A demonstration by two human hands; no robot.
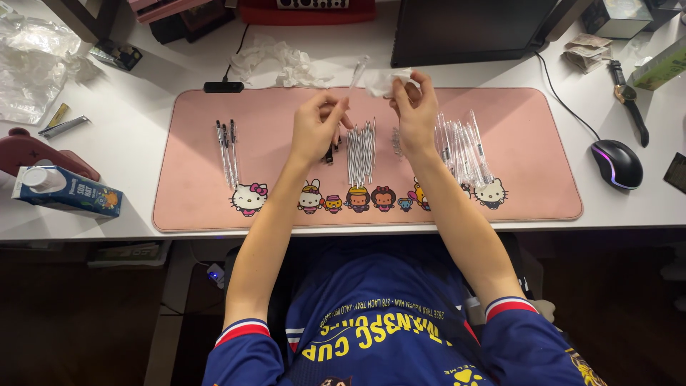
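Note:
My left hand (pixel 318 129) holds a clear pen barrel (pixel 356 75) by its lower end, tilted up and to the right. My right hand (pixel 416 111) pinches a crumpled white tissue (pixel 382 82) right beside the barrel's upper part. Both hands hover over a pink desk mat (pixel 193 193) with cartoon figures along its front edge. On the mat lie three assembled pens (pixel 227 150) at the left, a pile of thin refills (pixel 361 154) in the middle, small springs (pixel 396 143) beside them, and a pile of clear barrels (pixel 461 150) at the right.
A computer mouse (pixel 617 164) and a wristwatch (pixel 627 96) lie right of the mat. A small carton (pixel 66 191) and crumpled plastic (pixel 32 64) are at the left. Crumpled tissue (pixel 279 61) and a dark monitor base (pixel 464 32) sit behind the mat.

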